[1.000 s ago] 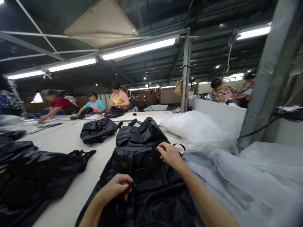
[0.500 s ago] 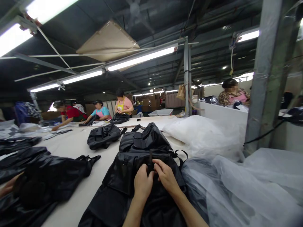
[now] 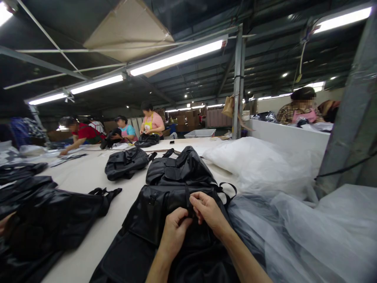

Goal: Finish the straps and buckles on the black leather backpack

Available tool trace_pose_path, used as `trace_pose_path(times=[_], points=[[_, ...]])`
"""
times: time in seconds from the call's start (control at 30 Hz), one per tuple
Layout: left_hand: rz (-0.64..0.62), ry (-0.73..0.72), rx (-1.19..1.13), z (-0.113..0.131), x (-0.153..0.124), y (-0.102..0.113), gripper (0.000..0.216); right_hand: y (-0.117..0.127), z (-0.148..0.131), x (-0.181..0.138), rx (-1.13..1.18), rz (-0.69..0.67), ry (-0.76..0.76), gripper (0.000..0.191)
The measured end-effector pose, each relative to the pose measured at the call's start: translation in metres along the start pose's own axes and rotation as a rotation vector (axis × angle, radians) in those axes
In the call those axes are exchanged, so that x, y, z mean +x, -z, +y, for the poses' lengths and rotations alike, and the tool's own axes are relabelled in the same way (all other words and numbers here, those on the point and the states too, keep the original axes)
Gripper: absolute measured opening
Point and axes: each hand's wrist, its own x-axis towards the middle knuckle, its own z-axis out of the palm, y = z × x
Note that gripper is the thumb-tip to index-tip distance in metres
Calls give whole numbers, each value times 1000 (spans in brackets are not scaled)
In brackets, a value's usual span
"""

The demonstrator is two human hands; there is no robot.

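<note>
A black backpack (image 3: 153, 220) lies flat on the long pale table (image 3: 85, 177) right in front of me. My left hand (image 3: 173, 234) and my right hand (image 3: 207, 212) meet at its middle. Both are closed in a pinch on a narrow black strap (image 3: 186, 195) that runs up the front of the bag. A second black backpack (image 3: 179, 169) lies just beyond the first, and a third (image 3: 125, 162) sits further left.
Heaps of clear plastic bags (image 3: 294, 220) fill the right side beside a grey steel post (image 3: 350, 118). More black bags (image 3: 44, 212) lie at my left. Several people work at the far end and behind a white partition (image 3: 282, 135).
My left hand came up from the bag's lower part to join my right hand at the strap. Both hands now pinch it together. The view has shifted slightly.
</note>
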Motion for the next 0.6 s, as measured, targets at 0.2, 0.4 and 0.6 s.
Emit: trace_pose_path(times=[0.2,0.4,0.6], points=[[81,171,-170,4,-4,-1,34,1,-13,-5,-138,-76,28,32],[131,112,-230,2,-4,-4,28,-4,-10,-6,-297,9,100,23],[8,134,-317,4,-2,3,39,-9,-18,-10,-512,113,380,22]])
